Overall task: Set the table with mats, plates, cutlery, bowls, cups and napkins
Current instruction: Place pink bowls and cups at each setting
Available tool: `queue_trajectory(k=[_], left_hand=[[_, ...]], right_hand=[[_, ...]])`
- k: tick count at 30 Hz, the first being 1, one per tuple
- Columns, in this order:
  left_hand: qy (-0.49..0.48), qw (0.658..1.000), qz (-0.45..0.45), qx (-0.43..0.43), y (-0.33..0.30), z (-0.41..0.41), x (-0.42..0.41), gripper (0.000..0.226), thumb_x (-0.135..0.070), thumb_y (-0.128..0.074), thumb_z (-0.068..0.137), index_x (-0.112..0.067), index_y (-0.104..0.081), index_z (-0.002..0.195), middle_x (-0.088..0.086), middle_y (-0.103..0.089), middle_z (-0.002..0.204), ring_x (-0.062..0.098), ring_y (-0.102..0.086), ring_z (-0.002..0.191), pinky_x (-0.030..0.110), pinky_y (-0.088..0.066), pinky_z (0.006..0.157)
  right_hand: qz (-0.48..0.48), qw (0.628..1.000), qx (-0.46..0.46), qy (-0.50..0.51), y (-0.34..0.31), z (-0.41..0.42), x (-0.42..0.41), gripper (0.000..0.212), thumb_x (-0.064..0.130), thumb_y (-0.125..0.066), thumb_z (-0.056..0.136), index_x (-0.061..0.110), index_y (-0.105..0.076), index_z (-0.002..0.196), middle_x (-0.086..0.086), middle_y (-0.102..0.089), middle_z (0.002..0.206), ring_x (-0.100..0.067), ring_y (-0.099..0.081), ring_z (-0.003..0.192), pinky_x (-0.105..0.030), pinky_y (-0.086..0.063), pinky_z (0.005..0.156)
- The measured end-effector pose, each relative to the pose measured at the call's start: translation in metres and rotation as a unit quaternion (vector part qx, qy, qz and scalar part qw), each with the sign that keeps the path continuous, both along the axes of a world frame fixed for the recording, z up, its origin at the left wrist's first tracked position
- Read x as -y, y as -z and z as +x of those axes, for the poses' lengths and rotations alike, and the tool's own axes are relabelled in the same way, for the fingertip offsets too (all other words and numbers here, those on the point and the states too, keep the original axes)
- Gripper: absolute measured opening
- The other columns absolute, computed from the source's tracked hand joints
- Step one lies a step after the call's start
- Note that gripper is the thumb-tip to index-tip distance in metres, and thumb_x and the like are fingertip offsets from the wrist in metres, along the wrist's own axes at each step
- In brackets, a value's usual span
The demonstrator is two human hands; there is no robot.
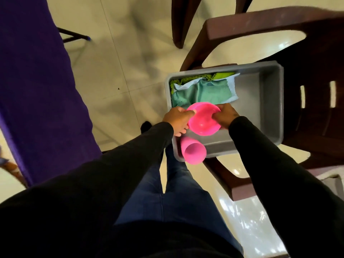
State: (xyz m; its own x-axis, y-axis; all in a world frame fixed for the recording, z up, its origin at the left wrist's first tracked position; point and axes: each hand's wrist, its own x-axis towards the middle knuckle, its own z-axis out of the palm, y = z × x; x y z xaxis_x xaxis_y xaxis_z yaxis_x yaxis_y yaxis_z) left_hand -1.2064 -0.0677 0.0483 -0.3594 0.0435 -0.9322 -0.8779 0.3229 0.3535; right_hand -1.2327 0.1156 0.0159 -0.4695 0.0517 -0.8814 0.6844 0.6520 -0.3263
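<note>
Bowl lift from the tub

Hands meet over a grey plastic tub (271,101) that sits on the seat of a dark brown chair (316,90). Left hand (177,121) and right hand (226,116) each grip an opposite side of a pink bowl (203,121), fingers (191,113) curled over the rim, the bowl tilted so its hollow faces the camera. It appears to be held just above the tub floor, at the near left part of the tub. A pink cup (193,152) lies on its side in the near left corner, mouth toward the camera, just below the bowl. Folded cloths (201,90), teal, white and yellow-green, fill the far left of the tub; they look like the napkins. A purple-draped worktop (37,81) stands to the left, across a strip of tiled floor.

The step in hand seems to be taking the bowl out for carrying to the worktop. To do it well, level the bowl, raise it straight until it clears the tub wall, and avoid nudging the cup. One hand could then free itself for the cup, saving a trip. Whether a second bowl is nested inside cannot be told.
</note>
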Motion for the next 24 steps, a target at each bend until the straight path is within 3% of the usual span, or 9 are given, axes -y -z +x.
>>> queue_trajectory(k=[3, 5, 8, 10, 13, 16, 20, 24], left_hand=[[-0.053, 0.998, -0.01, -0.036, -0.024, -0.004, 0.009, 0.047, -0.06, -0.049, 0.097, -0.016, -0.063, 0.105, 0.002, -0.059, 0.068, 0.021, -0.055, 0.06, 0.032, -0.052, 0.06], [-0.109, 0.991, -0.03, -0.071, -0.038, -0.004, 0.017, 0.043, -0.051, -0.053, 0.099, -0.011, -0.065, 0.102, 0.0, -0.053, 0.065, 0.019, -0.05, 0.06, 0.031, -0.049, 0.059], [-0.18, 0.979, -0.013, -0.096, -0.063, 0.003, 0.03, 0.03, -0.038, -0.064, 0.096, -0.01, -0.06, 0.104, 0.006, -0.063, 0.089, 0.022, -0.058, 0.08, 0.038, -0.052, 0.073], [-0.223, 0.971, 0.044, -0.073, -0.082, 0.013, 0.038, 0.04, -0.042, -0.065, 0.095, -0.01, -0.057, 0.117, 0.007, -0.065, 0.107, 0.027, -0.063, 0.097, 0.045, -0.054, 0.084], [-0.276, 0.951, 0.137, -0.042, -0.11, 0.032, 0.051, 0.048, -0.057, -0.058, 0.093, -0.02, -0.06, 0.124, 0.01, -0.066, 0.108, 0.031, -0.065, 0.1, 0.053, -0.056, 0.091], [-0.355, 0.909, 0.217, -0.022, -0.127, 0.053, 0.064, 0.061, -0.069, -0.06, 0.08, -0.026, -0.065, 0.123, 0.014, -0.069, 0.115, 0.033, -0.068, 0.102, 0.055, -0.057, 0.089], [-0.454, 0.844, 0.283, -0.036, -0.139, 0.079, 0.087, 0.081, -0.071, -0.07, 0.067, -0.023, -0.062, 0.131, 0.02, -0.067, 0.126, 0.04, -0.067, 0.109, 0.061, -0.054, 0.088], [-0.527, 0.784, 0.323, -0.052, -0.151, 0.093, 0.108, 0.074, -0.067, -0.063, 0.072, -0.021, -0.061, 0.13, 0.021, -0.064, 0.127, 0.042, -0.065, 0.107, 0.057, -0.057, 0.078]], right_hand=[[-0.014, 1.0, -0.008, 0.015, -0.035, -0.004, 0.0, 0.043, -0.008, -0.045, 0.085, 0.003, -0.064, 0.122, -0.018, -0.062, 0.105, -0.04, -0.062, 0.098, -0.043, -0.058, 0.063], [-0.033, 0.999, -0.015, 0.005, -0.061, -0.004, 0.004, 0.042, -0.007, -0.046, 0.086, 0.001, -0.063, 0.124, -0.02, -0.062, 0.111, -0.04, -0.061, 0.102, -0.048, -0.06, 0.071], [-0.073, 0.997, -0.032, -0.02, -0.101, -0.003, 0.017, 0.039, -0.007, -0.047, 0.086, 0.003, -0.065, 0.119, -0.021, -0.065, 0.112, -0.039, -0.063, 0.102, -0.048, -0.06, 0.071], [-0.097, 0.993, -0.044, -0.043, -0.127, -0.002, 0.026, 0.035, -0.008, -0.046, 0.085, 0.005, -0.066, 0.112, -0.021, -0.066, 0.107, -0.037, -0.064, 0.098, -0.048, -0.061, 0.071], [-0.122, 0.986, -0.066, -0.094, -0.159, -0.001, 0.044, 0.032, -0.006, -0.048, 0.086, 0.007, -0.067, 0.108, -0.018, -0.068, 0.1, -0.033, -0.067, 0.091, -0.041, -0.061, 0.066], [-0.13, 0.977, -0.081, -0.151, -0.183, -0.004, 0.066, 0.03, -0.005, -0.049, 0.088, 0.012, -0.067, 0.106, -0.012, -0.068, 0.09, -0.024, -0.067, 0.08, -0.031, -0.06, 0.058], [-0.136, 0.952, -0.088, -0.261, -0.207, -0.012, 0.107, 0.032, -0.001, -0.053, 0.087, 0.004, -0.066, 0.116, -0.023, -0.07, 0.097, -0.034, -0.071, 0.083, -0.048, -0.062, 0.066], [-0.116, 0.924, -0.112, -0.346, -0.232, -0.018, 0.156, 0.021, -0.003, -0.053, 0.087, 0.0, -0.066, 0.104, -0.01, -0.061, 0.07, -0.01, -0.061, 0.047, -0.023, -0.049, 0.042]])
